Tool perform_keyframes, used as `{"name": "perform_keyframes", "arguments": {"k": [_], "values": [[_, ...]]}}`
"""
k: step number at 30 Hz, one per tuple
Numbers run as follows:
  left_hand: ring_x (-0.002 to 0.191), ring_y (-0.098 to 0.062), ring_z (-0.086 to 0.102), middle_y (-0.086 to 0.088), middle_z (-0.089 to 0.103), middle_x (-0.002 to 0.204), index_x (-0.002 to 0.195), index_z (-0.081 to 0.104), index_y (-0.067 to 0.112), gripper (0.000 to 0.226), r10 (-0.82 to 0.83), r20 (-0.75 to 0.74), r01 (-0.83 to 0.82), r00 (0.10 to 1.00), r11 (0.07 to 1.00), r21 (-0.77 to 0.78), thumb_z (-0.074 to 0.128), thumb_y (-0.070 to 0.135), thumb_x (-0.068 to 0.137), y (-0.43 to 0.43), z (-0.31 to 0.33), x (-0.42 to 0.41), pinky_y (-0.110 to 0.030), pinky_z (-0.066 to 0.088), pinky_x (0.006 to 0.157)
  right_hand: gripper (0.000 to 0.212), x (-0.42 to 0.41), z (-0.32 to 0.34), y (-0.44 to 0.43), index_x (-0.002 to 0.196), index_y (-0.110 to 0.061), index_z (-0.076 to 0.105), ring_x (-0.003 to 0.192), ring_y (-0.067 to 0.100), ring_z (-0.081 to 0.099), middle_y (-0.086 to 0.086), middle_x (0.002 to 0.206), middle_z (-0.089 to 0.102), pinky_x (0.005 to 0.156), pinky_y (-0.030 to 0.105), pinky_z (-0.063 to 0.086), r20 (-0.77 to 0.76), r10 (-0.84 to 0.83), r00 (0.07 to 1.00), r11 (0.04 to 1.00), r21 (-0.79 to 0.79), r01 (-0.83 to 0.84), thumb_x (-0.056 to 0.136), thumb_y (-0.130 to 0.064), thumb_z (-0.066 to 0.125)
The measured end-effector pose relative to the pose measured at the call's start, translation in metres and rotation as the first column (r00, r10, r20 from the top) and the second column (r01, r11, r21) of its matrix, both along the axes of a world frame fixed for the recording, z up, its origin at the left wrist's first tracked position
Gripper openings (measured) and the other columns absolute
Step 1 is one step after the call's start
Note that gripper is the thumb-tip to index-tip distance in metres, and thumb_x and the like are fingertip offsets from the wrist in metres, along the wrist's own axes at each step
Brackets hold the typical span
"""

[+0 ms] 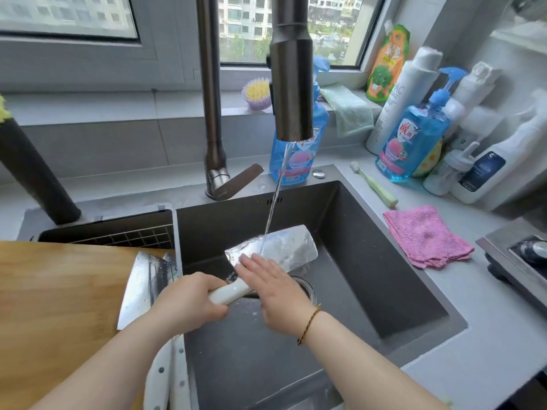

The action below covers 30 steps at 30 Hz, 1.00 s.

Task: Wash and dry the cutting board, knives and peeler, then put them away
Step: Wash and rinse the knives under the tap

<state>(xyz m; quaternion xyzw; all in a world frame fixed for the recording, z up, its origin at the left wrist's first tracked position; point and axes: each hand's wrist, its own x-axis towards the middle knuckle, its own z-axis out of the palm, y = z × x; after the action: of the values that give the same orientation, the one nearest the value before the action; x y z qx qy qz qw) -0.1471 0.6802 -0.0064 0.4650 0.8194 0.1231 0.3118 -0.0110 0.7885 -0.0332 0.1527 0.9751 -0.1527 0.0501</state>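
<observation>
**Rinsing a cleaver under the running tap**

The cleaver (284, 247) is held over the middle of the sink (384, 261). Its broad blade lies nearly flat and points toward the sink's back right corner. A thin stream of water (275, 196) falls from the spout (291, 84) onto the blade's upper face. The left hand (189, 303) is clenched round the cleaver's white handle (228, 291). The right hand (275, 288) is unclenched, its straight fingers lying flat on the blade near the handle end, beside where the water lands. A braided cord bracelet (309, 324) circles the right wrist. Under the hands, the drain (306, 288) shows in the sink floor, partly hidden.

The wooden cutting board (59, 291) lies across the sink's left edge, with a wire rack (133, 236) visible behind it. Two further knives (142, 288) rest on the board's right edge. Their blades point toward the back and their white riveted handles (168, 377) toward the near edge, and the left forearm partly covers them.

On the countertop (488, 321), a folded pink cloth (426, 236) lies near the sink's right rim. A pale green brush (374, 184) lies behind it, by the sink's back right corner. One blue soap bottle (296, 161) stands behind the sink's back rim, partly behind the spout. A second blue pump bottle (414, 143) stands among white bottles at the countertop's back right corner.
</observation>
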Motion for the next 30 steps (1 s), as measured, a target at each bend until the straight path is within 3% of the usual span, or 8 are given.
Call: {"name": "perform_keyframes", "arguments": {"k": [6, 10, 12, 16, 20, 25, 27, 30], "values": [[0.054, -0.006, 0.05, 0.005, 0.064, 0.074, 0.092, 0.066, 0.031, 0.017, 0.013, 0.043, -0.013, 0.999, 1.0, -0.005, 0.061, 0.026, 0.077, 0.0, -0.001, 0.007, -0.024, 0.045, 0.061, 0.073, -0.004, 0.001, 0.022, 0.146, -0.006, -0.004, 0.143, 0.026, -0.004, 0.012, 0.155, -0.005, 0.117, 0.032, 0.001, 0.091, -0.382, 0.92, 0.922, 0.107, 0.372, 0.09, -0.004, 0.043], [0.048, -0.006, 0.047, 0.006, 0.056, 0.062, 0.088, 0.066, 0.025, 0.012, 0.016, 0.044, -0.017, 0.999, 0.999, 0.033, 0.062, 0.026, 0.076, 0.004, 0.0, 0.011, -0.024, 0.042, 0.057, 0.069, -0.021, 0.007, 0.0, 0.145, -0.009, 0.015, 0.141, 0.024, 0.004, 0.006, 0.154, 0.007, 0.116, 0.031, 0.002, 0.009, -0.038, 0.999, 0.998, 0.04, 0.037, 0.085, -0.002, 0.049], [0.049, -0.006, 0.048, 0.007, 0.058, 0.065, 0.083, 0.063, 0.03, 0.008, 0.028, 0.06, -0.03, 0.998, 0.999, 0.037, 0.063, 0.026, 0.076, 0.003, 0.001, 0.01, -0.025, 0.044, 0.059, 0.069, -0.016, 0.013, 0.002, 0.145, -0.01, 0.015, 0.143, 0.02, 0.0, 0.005, 0.155, 0.005, 0.115, 0.027, -0.004, -0.004, 0.038, 0.999, 0.999, 0.027, -0.038, 0.085, 0.0, 0.046], [0.053, -0.005, 0.049, 0.009, 0.06, 0.072, 0.077, 0.055, 0.038, 0.012, 0.01, 0.036, -0.01, 0.999, 1.0, 0.027, 0.064, 0.029, 0.075, -0.001, 0.003, 0.011, -0.024, 0.045, 0.062, 0.074, 0.005, 0.007, 0.008, 0.146, -0.01, 0.006, 0.144, 0.018, -0.006, 0.004, 0.156, -0.001, 0.113, 0.025, -0.014, -0.02, -0.07, 0.997, 0.997, -0.019, 0.069, 0.085, -0.003, 0.046], [0.066, -0.009, 0.058, 0.007, 0.065, 0.083, 0.088, 0.063, 0.029, 0.012, 0.04, 0.037, -0.04, 0.999, 0.999, 0.018, 0.065, 0.029, 0.076, -0.006, 0.002, 0.01, -0.028, 0.048, 0.063, 0.071, 0.025, 0.003, 0.023, 0.147, -0.009, -0.001, 0.144, 0.019, -0.008, 0.006, 0.155, -0.007, 0.117, 0.028, -0.007, 0.076, -0.327, 0.942, 0.943, 0.085, 0.321, 0.089, -0.008, 0.04], [0.064, -0.01, 0.057, 0.005, 0.064, 0.081, 0.093, 0.063, 0.029, 0.017, 0.08, 0.093, -0.084, 0.992, 0.996, 0.044, 0.068, 0.029, 0.077, -0.008, 0.002, 0.013, -0.031, 0.052, 0.067, 0.071, 0.02, 0.014, 0.001, 0.147, -0.011, 0.006, 0.144, 0.019, -0.006, 0.004, 0.155, -0.004, 0.113, 0.027, -0.015, 0.07, -0.073, 0.995, 0.997, -0.029, 0.076, 0.086, 0.003, 0.04], [0.064, -0.012, 0.056, 0.003, 0.064, 0.08, 0.095, 0.065, 0.026, 0.018, 0.093, 0.11, -0.099, 0.99, 0.994, 0.053, 0.067, 0.027, 0.077, -0.01, 0.002, 0.014, -0.031, 0.052, 0.067, 0.072, 0.023, 0.016, 0.017, 0.147, -0.012, 0.005, 0.144, 0.017, -0.003, 0.003, 0.156, -0.003, 0.116, 0.027, -0.007, 0.072, -0.188, 0.979, 0.982, 0.037, 0.186, 0.085, 0.003, 0.04], [0.069, -0.012, 0.059, 0.005, 0.063, 0.083, 0.094, 0.064, 0.027, 0.018, 0.108, 0.112, -0.116, 0.988, 0.991, 0.061, 0.067, 0.027, 0.077, -0.014, 0.002, 0.014, -0.03, 0.052, 0.067, 0.072, 0.029, 0.011, 0.037, 0.147, -0.012, 0.006, 0.144, 0.018, -0.001, 0.003, 0.156, -0.001, 0.116, 0.026, 0.002, 0.066, -0.491, 0.869, 0.871, 0.022, 0.491, 0.085, 0.004, 0.04]]}}
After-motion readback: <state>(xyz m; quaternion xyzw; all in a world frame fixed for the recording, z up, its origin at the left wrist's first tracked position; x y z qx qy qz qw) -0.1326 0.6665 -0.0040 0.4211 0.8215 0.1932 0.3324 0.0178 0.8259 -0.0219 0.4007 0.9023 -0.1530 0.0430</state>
